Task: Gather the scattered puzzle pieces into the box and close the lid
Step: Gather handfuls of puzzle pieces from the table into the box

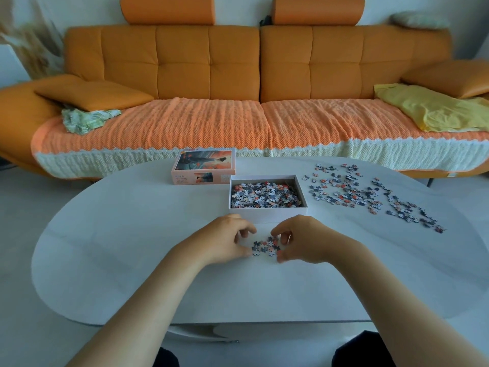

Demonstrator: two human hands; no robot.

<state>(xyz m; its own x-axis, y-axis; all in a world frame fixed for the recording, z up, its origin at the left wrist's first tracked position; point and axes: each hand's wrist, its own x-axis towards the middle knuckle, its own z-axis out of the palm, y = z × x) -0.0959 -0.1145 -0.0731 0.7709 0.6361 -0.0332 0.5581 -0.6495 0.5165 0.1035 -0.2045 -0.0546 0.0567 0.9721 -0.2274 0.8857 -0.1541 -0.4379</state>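
Orange sofa [206, 62] behind white table [132, 234], orange-and-white knitted cover [185, 123] over its seat, orange cushion [92, 92] lying partly on green patterned cloth [84, 120] at left, yellow cloth [436, 107] at right, dried grass [29, 41] far left.

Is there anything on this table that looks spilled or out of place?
Many puzzle pieces lie scattered on the table right of the open box, not inside it. A small cluster sits between the left hand and right hand. The lid lies apart.
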